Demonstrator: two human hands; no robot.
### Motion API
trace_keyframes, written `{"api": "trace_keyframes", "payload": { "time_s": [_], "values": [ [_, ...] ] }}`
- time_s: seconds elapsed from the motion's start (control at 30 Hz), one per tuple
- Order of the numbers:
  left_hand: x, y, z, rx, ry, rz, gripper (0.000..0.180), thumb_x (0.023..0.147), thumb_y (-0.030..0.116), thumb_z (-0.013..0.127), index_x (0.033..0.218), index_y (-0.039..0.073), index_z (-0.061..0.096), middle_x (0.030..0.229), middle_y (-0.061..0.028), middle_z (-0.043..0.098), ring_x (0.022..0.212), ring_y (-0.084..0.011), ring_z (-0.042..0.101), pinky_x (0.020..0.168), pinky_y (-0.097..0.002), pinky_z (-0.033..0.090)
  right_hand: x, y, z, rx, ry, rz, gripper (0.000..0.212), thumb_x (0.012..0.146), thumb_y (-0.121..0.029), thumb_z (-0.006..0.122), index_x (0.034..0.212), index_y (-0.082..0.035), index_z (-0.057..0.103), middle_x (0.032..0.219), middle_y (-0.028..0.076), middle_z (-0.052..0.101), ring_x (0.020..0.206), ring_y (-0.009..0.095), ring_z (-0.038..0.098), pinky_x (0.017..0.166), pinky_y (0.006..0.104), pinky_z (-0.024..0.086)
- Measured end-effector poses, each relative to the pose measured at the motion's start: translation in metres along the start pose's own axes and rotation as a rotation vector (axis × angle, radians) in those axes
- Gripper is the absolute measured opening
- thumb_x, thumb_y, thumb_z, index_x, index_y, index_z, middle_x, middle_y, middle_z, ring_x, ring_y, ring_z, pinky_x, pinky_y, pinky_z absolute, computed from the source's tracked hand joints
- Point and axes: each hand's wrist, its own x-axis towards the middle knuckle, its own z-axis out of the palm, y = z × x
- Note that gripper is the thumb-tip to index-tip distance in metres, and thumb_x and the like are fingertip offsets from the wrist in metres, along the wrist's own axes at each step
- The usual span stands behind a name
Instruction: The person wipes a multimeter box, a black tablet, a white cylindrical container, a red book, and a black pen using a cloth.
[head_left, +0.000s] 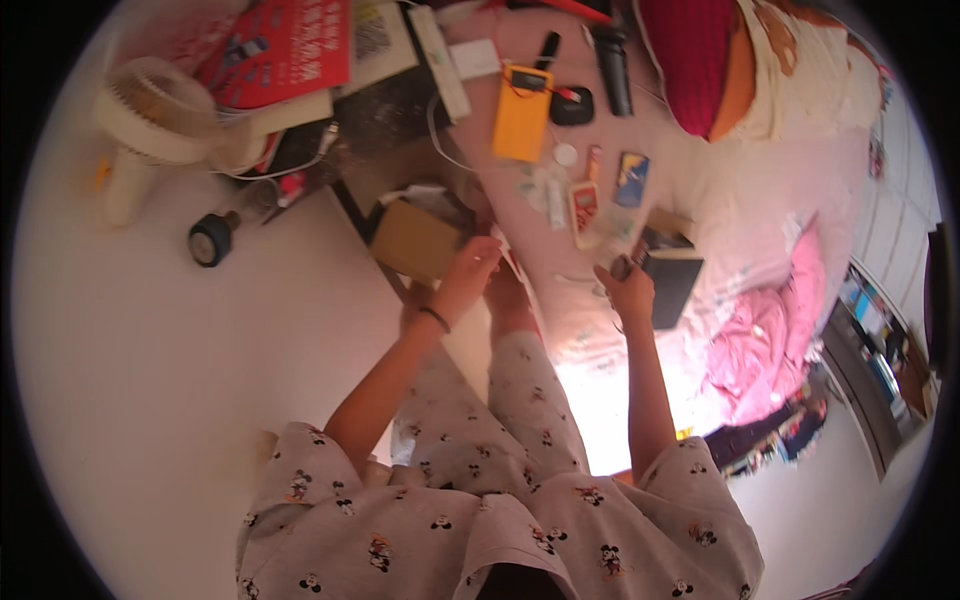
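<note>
My left hand (470, 272) wears a dark band at the wrist and is closed beside a brown cardboard box (418, 242), at the bed's near-left edge. Its fingertips blur, so what they hold cannot be made out. Over the bed, my right hand (632, 294) is closed around a small dark object (621, 267) that its fingers partly cover. Just right of that hand lies a black box (672, 288), with an open brown flap at its far end. A red-and-white packet (584, 212) and a blue card-like packet (631, 180) rest farther back.
The pink bed (560, 320) also bears a yellow case (521, 115), a black cylindrical bottle (613, 72) and bunched pink clothing (765, 340). At the left stand a white fan (160, 110) and a cluttered dark table (385, 125), with a white cable (433, 125) trailing from it.
</note>
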Motion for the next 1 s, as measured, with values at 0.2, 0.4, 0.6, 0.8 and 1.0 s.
{"api": "trace_keyframes", "payload": {
  "time_s": [0.2, 0.4, 0.6, 0.8, 1.0],
  "values": [
    [-0.002, 0.048, -0.052, -0.019, 0.229, 0.209, 0.022, 0.097, 0.021, 0.051, 0.113, 0.005, 0.056, 0.097, -0.0029, 0.063, 0.084, -0.0116, 0.06, 0.071, -0.0254, 0.047, 0.017, -0.011, 0.012, -0.164, 0.158, -0.109, 0.059, 0.068, -0.039, 0.08, 0.108, -0.002, 0.056, 0.103, 0.023, 0.065, 0.09, 0.042, 0.063, 0.076, 0.0499, 0.051],
    [0.005, 0.158, -0.117, 0.154, 0.529, 0.474, 0.017, 0.094, 0.014, 0.055, 0.109, 0.007, 0.06, 0.097, -0.0017, 0.064, 0.081, -0.0089, 0.059, 0.068, -0.024, 0.047, 0.001, 0.0, 0.01, -0.082, 0.161, -0.117, 0.103, 0.067, -0.027, 0.082, 0.148, -0.009, 0.021, 0.105, 0.023, 0.063, 0.095, 0.042, 0.061, 0.078, 0.0478, 0.05],
    [0.061, 0.24, -0.186, 1.009, 1.013, 0.798, 0.034, 0.082, 0.023, 0.069, 0.106, 0.001, 0.06, 0.093, -0.0136, 0.064, 0.082, -0.0267, 0.06, 0.073, -0.0376, 0.048, -0.042, -0.024, -0.013, -0.1, 0.194, -0.246, 0.084, 0.069, -0.027, 0.081, 0.138, -0.003, 0.039, 0.107, 0.022, 0.06, 0.096, 0.041, 0.06, 0.081, 0.0456, 0.049],
    [0.086, 0.217, -0.186, 1.007, 1.034, 0.73, 0.028, 0.081, 0.021, 0.068, 0.097, 0.0, 0.059, 0.088, -0.0137, 0.062, 0.08, -0.0304, 0.059, 0.071, -0.0443, 0.048, -0.048, -0.092, -0.027, 0.157, 0.044, -0.363, 0.04, 0.074, -0.018, 0.074, 0.107, 0.001, 0.062, 0.091, 0.017, 0.062, 0.082, 0.032, 0.062, 0.075, 0.0393, 0.049],
    [0.052, 0.186, -0.164, -0.681, 0.681, 0.102, 0.021, 0.09, 0.021, 0.06, 0.1, 0.003, 0.059, 0.095, -0.0069, 0.064, 0.073, -0.0166, 0.062, 0.062, -0.0313, 0.049, -0.015, -0.252, -0.001, 0.567, -0.233, -0.676, 0.031, 0.078, -0.012, 0.065, 0.107, -0.001, 0.064, 0.088, 0.015, 0.064, 0.082, 0.025, 0.064, 0.075, 0.0325, 0.049]
  ]
}}
